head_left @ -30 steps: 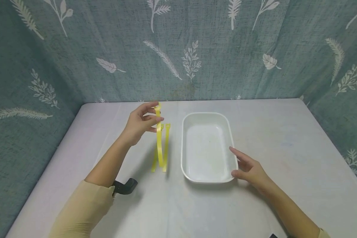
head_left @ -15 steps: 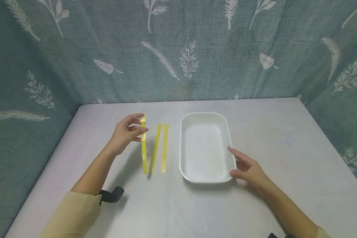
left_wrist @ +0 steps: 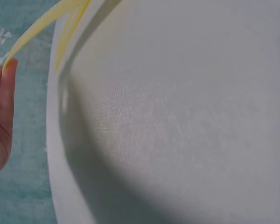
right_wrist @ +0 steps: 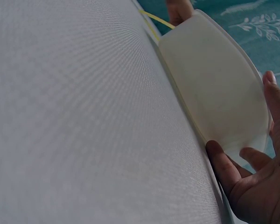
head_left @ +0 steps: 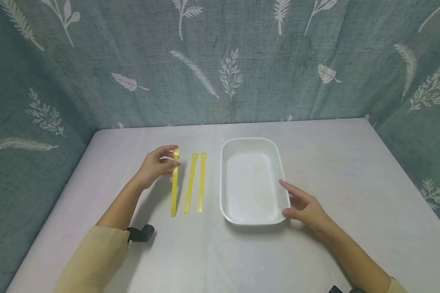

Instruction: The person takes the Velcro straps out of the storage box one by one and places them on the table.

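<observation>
A yellow strap with a slotted end (head_left: 174, 191) hangs from my left hand (head_left: 155, 165), pinched near its far end by thumb and fingers. In the left wrist view the strap (left_wrist: 42, 23) arches up from the fingertips. To its right, two more yellow straps, a slanted one (head_left: 190, 183) and a straighter one (head_left: 202, 183), lie side by side on the table. My right hand (head_left: 306, 205) holds the right side of the white tray (head_left: 223, 183) near its front corner, with thumb and index finger at the rim. The right wrist view shows other fingers low against the tray's outer wall (right_wrist: 214, 84).
The white-covered table (head_left: 344, 162) reaches back to a green leaf-patterned curtain (head_left: 220, 61), which also flanks both sides. A black wrist mount (head_left: 142, 233) juts out from the left forearm, close over the table.
My left hand has drawn leftward and toward me, lowering its strap into line left of the other two. My right hand stays at the tray. The head view has shifted slightly.
</observation>
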`<state>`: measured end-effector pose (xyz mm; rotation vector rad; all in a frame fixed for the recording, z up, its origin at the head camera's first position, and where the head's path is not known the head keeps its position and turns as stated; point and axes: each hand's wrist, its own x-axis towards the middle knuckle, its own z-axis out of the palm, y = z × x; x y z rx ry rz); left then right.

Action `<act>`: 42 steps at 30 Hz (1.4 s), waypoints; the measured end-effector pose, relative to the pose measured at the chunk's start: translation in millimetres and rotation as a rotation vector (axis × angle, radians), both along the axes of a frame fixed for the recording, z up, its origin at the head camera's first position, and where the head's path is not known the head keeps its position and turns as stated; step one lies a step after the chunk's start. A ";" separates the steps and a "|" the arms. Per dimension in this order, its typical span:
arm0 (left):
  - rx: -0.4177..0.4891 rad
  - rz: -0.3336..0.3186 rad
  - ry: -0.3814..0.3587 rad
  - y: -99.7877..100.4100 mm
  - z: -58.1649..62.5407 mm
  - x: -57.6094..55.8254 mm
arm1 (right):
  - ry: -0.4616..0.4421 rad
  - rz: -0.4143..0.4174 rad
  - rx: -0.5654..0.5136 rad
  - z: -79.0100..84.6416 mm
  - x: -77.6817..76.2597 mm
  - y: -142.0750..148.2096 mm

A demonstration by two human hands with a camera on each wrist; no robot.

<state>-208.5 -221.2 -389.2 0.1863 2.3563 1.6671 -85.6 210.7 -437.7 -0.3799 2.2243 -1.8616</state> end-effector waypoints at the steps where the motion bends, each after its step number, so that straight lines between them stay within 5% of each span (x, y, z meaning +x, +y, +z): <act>1: -0.006 0.000 0.000 -0.1 -0.7 -1.5 | 0.000 0.000 -0.001 0.3 0.0 -0.3; 17: -0.055 -0.032 0.065 -2.9 -18.6 -14.9 | 0.018 -0.010 0.042 0.5 0.6 1.0; 29: -0.278 -0.004 0.097 1.6 -30.3 -19.6 | 0.001 -0.011 0.018 0.4 2.4 -0.8; 42: -0.384 0.050 0.089 3.1 -37.6 -25.2 | 0.018 0.007 0.000 0.4 1.6 -1.1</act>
